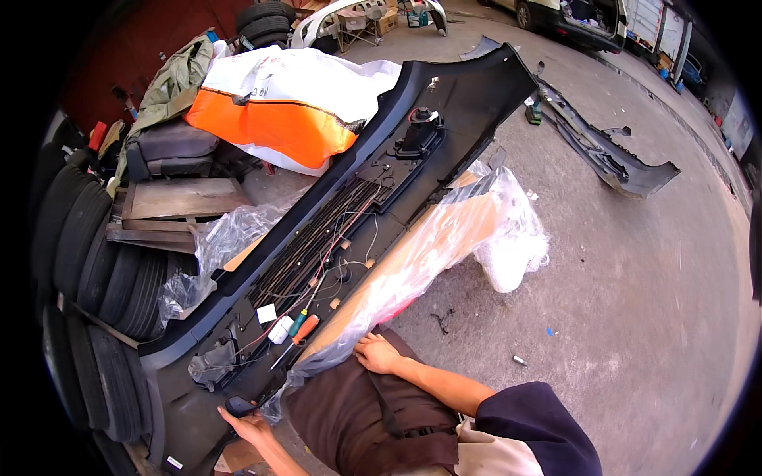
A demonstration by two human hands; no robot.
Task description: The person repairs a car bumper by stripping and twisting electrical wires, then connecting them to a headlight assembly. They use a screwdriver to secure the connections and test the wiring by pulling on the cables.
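A long black car bumper (262, 274) lies with its inner side up, slanting from lower left to upper right. At its near end my left hand (252, 428) is closed, thumb and fingers around a small black plastic piece (238, 406) by the bumper's edge. Whether that piece is fixed to the bumper, I cannot tell. My right hand (379, 354) rests on my brown-clad knee beside the clear plastic wrap (429, 258), holding nothing, fingers loosely spread. Inside the bumper lie an orange-handled screwdriver (306, 329), a green-handled screwdriver (298, 322) and thin wires (327, 266).
Cardboard and plastic wrap lie beneath the bumper. Stacked tyres (83, 230) line the left, near a wooden frame (186, 198) and a white-and-orange bag (278, 119). Another dark bumper piece (607, 155) and a green power tool (533, 113) lie on the concrete; a car (571, 24) stands behind.
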